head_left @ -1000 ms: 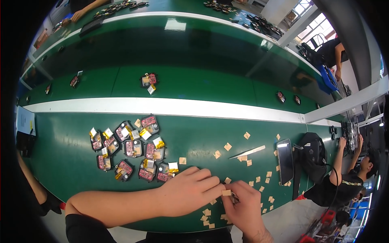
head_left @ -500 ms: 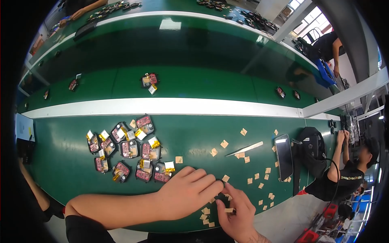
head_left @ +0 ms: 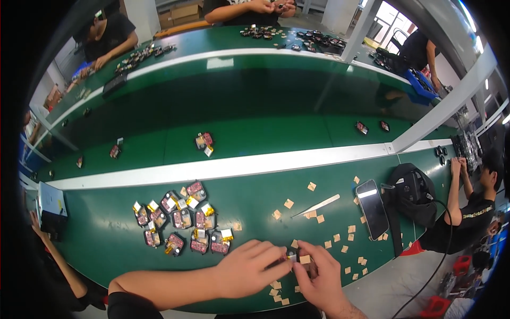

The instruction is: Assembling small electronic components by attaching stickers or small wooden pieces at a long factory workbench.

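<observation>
My left hand (head_left: 252,268) is closed around a small black-cased device (head_left: 291,255), mostly covered by the fingers; a bit of red and a pale patch show. From the right, my right hand (head_left: 325,276) meets it, thumb and forefinger bent together at the device's edge. A tan square pad (head_left: 305,259) sits between that thumb and forefinger. Left of my hands lies a group of similar open devices (head_left: 181,218) with red circuit boards and silver-yellow battery packs. Loose tan pads (head_left: 351,229) are scattered to the right and below my hands.
Tweezers (head_left: 319,205) lie beyond my hands, left of a dark phone (head_left: 373,210) and a black bag (head_left: 411,194). A white rail (head_left: 228,168) separates my table from a green conveyor belt (head_left: 265,135) carrying several devices. Co-workers sit opposite and at both sides.
The view has tilted up and turned, so the table sits lower and more co-workers show. Both hands stay together at the device, which now shows a little more between the fingers.
</observation>
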A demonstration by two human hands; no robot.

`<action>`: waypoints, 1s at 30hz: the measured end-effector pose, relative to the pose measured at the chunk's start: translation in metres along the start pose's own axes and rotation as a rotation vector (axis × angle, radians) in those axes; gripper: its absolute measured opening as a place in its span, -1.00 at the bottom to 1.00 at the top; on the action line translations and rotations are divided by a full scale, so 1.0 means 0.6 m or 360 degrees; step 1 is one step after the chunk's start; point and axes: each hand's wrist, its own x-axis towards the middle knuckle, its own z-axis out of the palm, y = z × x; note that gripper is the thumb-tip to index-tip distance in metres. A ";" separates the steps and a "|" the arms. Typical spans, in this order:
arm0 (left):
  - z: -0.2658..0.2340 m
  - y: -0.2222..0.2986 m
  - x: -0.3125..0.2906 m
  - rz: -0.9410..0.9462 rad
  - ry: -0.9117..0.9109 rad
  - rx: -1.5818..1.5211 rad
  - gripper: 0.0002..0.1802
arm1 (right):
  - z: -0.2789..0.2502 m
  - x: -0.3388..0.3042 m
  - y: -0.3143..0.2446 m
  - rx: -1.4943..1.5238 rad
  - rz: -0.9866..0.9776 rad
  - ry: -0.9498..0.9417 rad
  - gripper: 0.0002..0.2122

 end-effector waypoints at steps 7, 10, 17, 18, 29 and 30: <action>-0.019 0.034 0.019 -0.0521 -0.0060 -0.0642 -0.58 | -0.020 -0.006 0.021 0.0484 0.0109 -0.0168 -0.67; -0.018 0.036 0.026 -0.0814 -0.0138 -0.0845 -0.65 | -0.007 -0.002 0.027 0.0561 -0.0211 0.0024 -0.70; -0.025 -0.004 0.066 -0.0981 0.0137 -0.0361 -0.76 | -0.031 -0.002 0.055 0.0122 -0.0364 0.0235 -0.68; -0.034 -0.028 0.083 -0.0981 0.0178 -0.0281 -0.73 | -0.035 -0.005 0.062 0.0070 -0.0325 0.0194 -0.69; -0.113 -0.264 0.190 -0.1003 0.0142 0.1001 -0.40 | -0.046 -0.015 0.076 -0.0119 -0.0494 0.0394 -0.80; -0.118 -0.264 0.184 -0.0994 0.0137 0.1009 -0.40 | -0.047 -0.017 0.076 -0.0143 -0.0480 0.0374 -0.78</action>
